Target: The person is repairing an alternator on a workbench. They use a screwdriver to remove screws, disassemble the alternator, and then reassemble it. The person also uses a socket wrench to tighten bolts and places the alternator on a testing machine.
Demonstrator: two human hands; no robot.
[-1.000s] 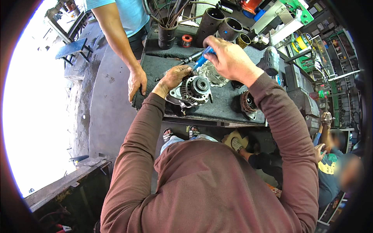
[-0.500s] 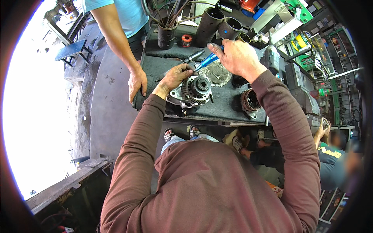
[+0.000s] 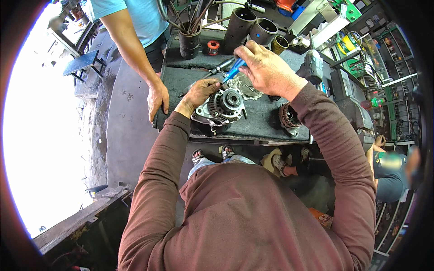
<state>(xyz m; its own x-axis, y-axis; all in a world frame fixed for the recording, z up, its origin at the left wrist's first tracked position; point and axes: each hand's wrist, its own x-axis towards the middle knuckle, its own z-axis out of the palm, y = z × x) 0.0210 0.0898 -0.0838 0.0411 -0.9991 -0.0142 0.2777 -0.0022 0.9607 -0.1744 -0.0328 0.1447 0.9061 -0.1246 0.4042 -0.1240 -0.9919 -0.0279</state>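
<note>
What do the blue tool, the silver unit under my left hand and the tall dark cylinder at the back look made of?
Blue tool: smooth plastic or coated metal; its even colour leaves this open.
Silver unit: probably cast aluminium, pale grey and ribbed; its darker pulley may be steel.
Tall dark cylinder: probably metal, dull and stained, with a thin rim.

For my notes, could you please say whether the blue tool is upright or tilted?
Tilted: the blue tool slants from the right hand leftward to the left hand, beside the alternator.
</note>
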